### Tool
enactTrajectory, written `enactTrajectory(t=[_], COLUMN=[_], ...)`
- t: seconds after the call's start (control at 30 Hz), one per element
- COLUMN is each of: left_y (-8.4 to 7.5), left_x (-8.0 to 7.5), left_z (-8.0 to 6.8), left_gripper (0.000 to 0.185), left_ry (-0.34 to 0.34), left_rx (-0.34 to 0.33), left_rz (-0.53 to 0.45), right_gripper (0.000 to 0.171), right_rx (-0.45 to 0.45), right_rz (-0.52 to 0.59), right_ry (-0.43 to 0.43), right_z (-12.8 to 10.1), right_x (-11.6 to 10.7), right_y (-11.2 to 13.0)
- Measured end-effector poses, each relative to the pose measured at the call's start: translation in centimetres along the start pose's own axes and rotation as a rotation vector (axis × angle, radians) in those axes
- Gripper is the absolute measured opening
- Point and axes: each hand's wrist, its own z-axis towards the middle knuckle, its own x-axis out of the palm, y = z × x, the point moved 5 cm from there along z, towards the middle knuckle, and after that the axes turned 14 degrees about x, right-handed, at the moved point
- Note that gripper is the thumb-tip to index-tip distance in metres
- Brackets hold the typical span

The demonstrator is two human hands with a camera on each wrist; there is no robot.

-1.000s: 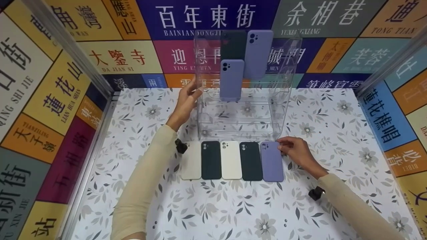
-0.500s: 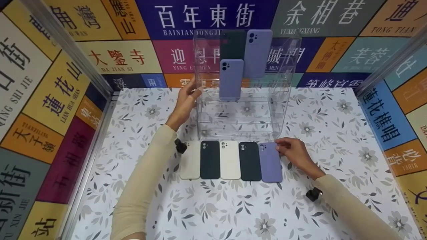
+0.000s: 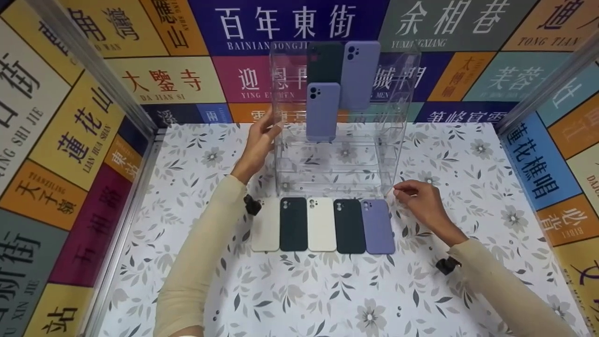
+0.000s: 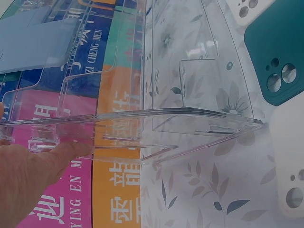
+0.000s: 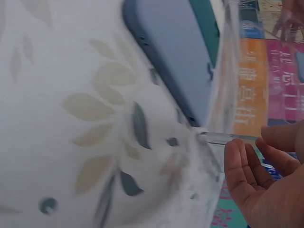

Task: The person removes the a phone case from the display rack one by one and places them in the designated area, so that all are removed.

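Note:
A clear acrylic display rack (image 3: 334, 187) stands upright. It holds a dark green phone case (image 3: 323, 65) and two purple ones, the lower purple case (image 3: 323, 112) and the upper purple case (image 3: 360, 75). My left hand (image 3: 259, 145) holds the rack's left side panel, thumb and fingers on either side of it. My right hand (image 3: 421, 199) hovers by the rack's front right corner, fingers loosely bent around nothing. Just below that hand, a purple phone case (image 3: 380, 229) lies flat at the right end of a row. Whether the right fingertips touch the rack, I cannot tell.
Left of the purple case, the row continues with a dark green case (image 3: 349, 229), a white case (image 3: 322, 229), another dark green case (image 3: 294, 229) and an off-white case (image 3: 266, 231). A flower-patterned cloth (image 3: 318, 295) covers the table. Sign-printed walls enclose the back and sides.
The right hand first nudged the purple case slightly left at its upper right corner. It then let go and moved up and right. The left hand kept its place on the rack.

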Motion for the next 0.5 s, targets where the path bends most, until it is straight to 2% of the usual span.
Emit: enactTrajectory(t=[0.2, 0.5], left_y=[-0.1, -0.2], left_x=[0.0, 0.1], left_z=[0.0, 0.0], left_gripper=[0.066, 0.064], left_ry=[-0.003, 0.014], left_rx=[0.002, 0.053], left_rz=[0.016, 0.001], right_gripper=[0.02, 0.02], right_rx=[-0.041, -0.103], right_rz=[0.039, 0.099], right_ry=[-0.032, -0.082], right_z=[0.6, 1.8], right_x=[-2.0, -4.3], right_y=[2.4, 5.7])
